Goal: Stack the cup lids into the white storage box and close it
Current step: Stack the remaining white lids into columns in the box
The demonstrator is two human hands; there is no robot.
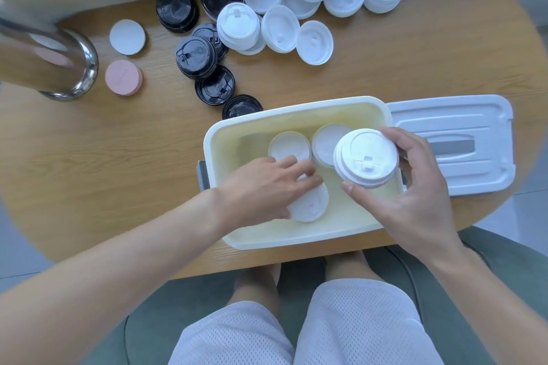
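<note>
The white storage box [225,139] stands open at the table's near edge, its inside pale yellow. Two white lid stacks [289,145] rest at its far side. My left hand [267,187] reaches into the box and grips a white lid [312,204] low in the middle. My right hand [415,187] holds a stack of white lids [366,157] above the box's right half. The box's white cover [462,127] lies flat on the table to the right. Several loose white lids [314,41] and black lids [195,56] lie across the far table.
A shiny metal cylinder [53,62] stands at the far left. A white disc [127,37] and a pink disc [123,77] lie beside it. The wooden table [103,172] is oval; my knees and a green seat show below its near edge.
</note>
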